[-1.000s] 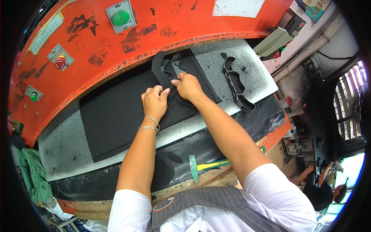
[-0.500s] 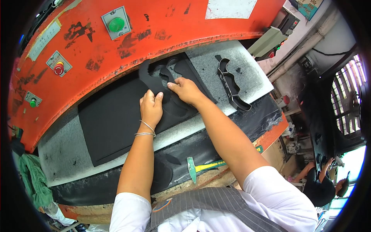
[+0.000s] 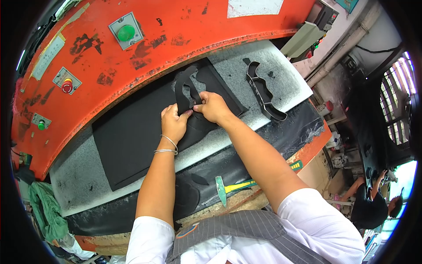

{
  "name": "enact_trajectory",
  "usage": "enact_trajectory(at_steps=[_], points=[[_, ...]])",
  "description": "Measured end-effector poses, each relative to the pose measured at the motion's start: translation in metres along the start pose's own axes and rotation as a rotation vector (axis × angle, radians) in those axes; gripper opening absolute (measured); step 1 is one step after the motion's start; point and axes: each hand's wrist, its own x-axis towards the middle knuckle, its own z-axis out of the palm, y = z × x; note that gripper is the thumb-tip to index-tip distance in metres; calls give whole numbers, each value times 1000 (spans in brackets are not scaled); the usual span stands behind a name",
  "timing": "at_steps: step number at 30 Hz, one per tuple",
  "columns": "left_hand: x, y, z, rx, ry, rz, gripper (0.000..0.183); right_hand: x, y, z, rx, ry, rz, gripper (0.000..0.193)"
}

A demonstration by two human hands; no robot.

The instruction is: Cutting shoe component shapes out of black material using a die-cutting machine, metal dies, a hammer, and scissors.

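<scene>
Two hands lift a cut black piece off a dark sheet on a press worktop.

The left hand (image 3: pixel 173 122) and right hand (image 3: pixel 212 107) each have their grip pinching the lower part of the black cut piece (image 3: pixel 185 88), which stands up from the black sheet (image 3: pixel 132 136) on the grey worktop (image 3: pixel 79 176), under the orange machine head (image 3: pixel 176 31). A black cutting die (image 3: pixel 263 90) lies to the right, well apart from the hands. A hammer (image 3: pixel 228 188) with a yellow handle lies on the front ledge near the person's body.
</scene>
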Motion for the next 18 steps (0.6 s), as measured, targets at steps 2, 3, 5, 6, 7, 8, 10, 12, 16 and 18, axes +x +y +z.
enact_trajectory(at_steps=[2, 3, 5, 6, 7, 8, 10, 12, 16, 18], points=[[2, 3, -1, 3, 4, 16, 19, -3, -4, 1, -30, 89, 4, 19], [2, 3, -1, 3, -7, 2, 19, -3, -3, 0, -33, 92, 4, 19], [2, 3, -1, 2, -13, -10, 19, -2, -4, -1, -3, 89, 69, 26], [2, 0, -1, -48, -2, -10, 18, -2, -5, 1, -3, 89, 64, 26], [1, -2, -3, -97, 10, -9, 16, -2, -7, 2, -34, 137, 54, 28], [-2, -3, -6, -92, 15, -5, 16, -3, -10, 3, -65, 186, 43, 30], [-8, 3, -12, -692, 16, -306, 13, -2, -7, 3, -123, 237, 14, 31], [-11, -3, -7, -641, 51, -261, 15, -4, -8, 4, -173, 247, -3, 35], [-10, 3, -3, -575, 45, -210, 15, -13, 2, 1, -46, 296, -72, 39], [-10, 8, -3, -610, 67, -165, 16, -21, -4, -3, -134, 584, -478, 46]])
